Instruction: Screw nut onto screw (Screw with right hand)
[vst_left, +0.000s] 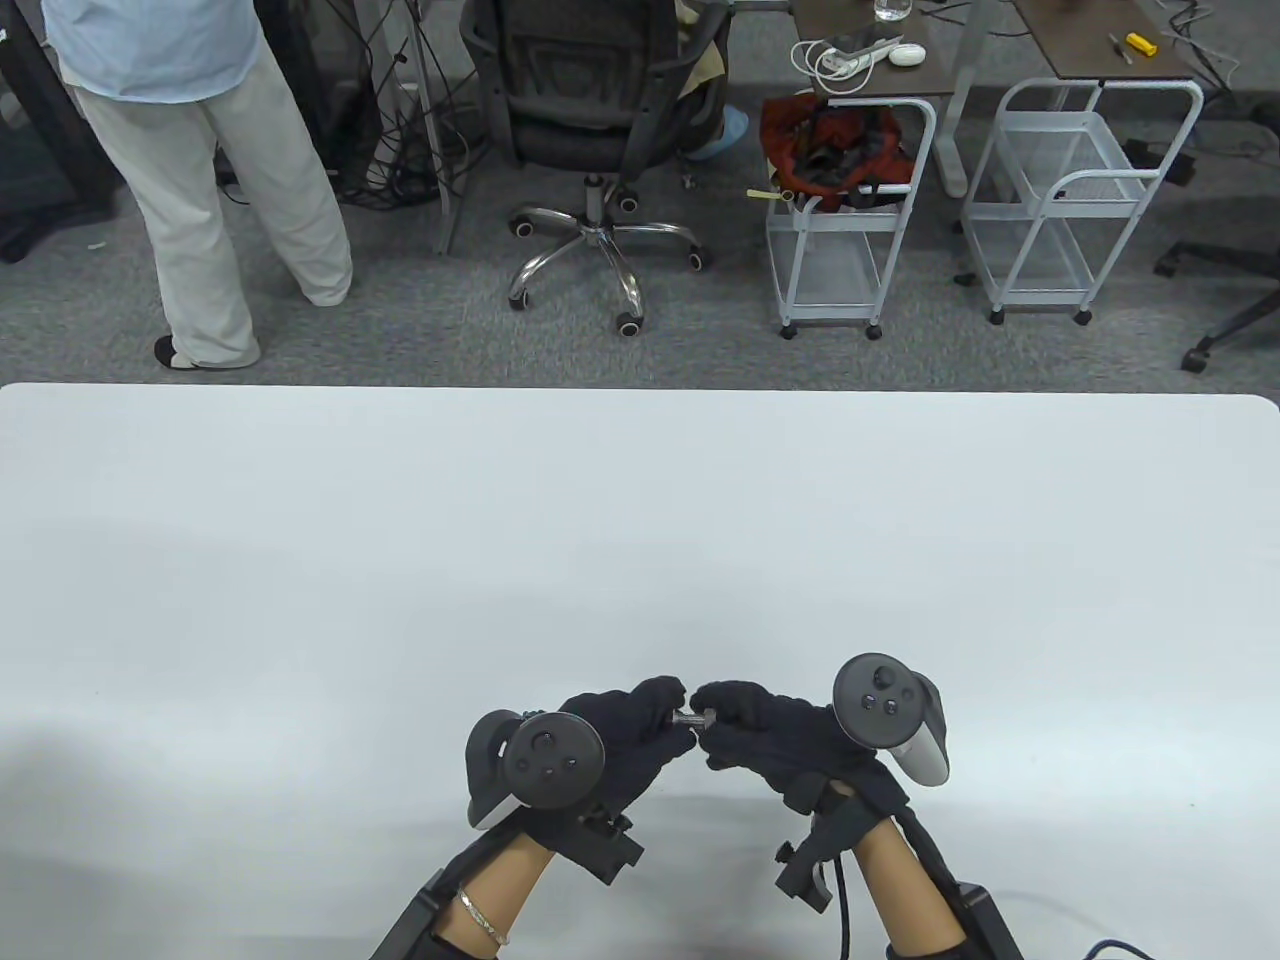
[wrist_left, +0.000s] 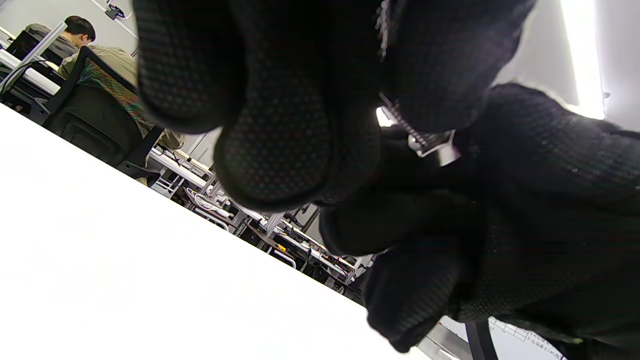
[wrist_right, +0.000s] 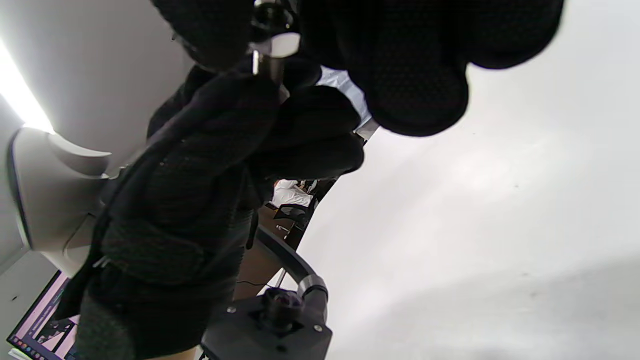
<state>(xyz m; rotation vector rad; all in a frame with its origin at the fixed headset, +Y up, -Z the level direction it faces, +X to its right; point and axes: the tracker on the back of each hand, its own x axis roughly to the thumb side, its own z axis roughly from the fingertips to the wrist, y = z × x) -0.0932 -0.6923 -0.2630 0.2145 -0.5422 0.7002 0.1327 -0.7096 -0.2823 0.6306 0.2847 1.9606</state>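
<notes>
Both gloved hands meet low over the near middle of the white table (vst_left: 640, 520). My left hand (vst_left: 672, 720) pinches a small metal screw (vst_left: 686, 719) that lies level and points right. My right hand (vst_left: 714, 722) pinches the nut (vst_left: 707, 716) at the screw's free end. In the left wrist view the threaded shaft (wrist_left: 407, 131) runs from my left fingers to the pale nut (wrist_left: 446, 154) in the right fingers. The right wrist view shows the nut (wrist_right: 281, 44) under my right fingertips and the shaft (wrist_right: 262, 67) going into the left hand.
Beyond the table's far edge are an office chair (vst_left: 600, 110), two white wire carts (vst_left: 850, 220) and a standing person (vst_left: 200, 180). A cable trails from my right wrist near the table's front edge (vst_left: 1050, 905).
</notes>
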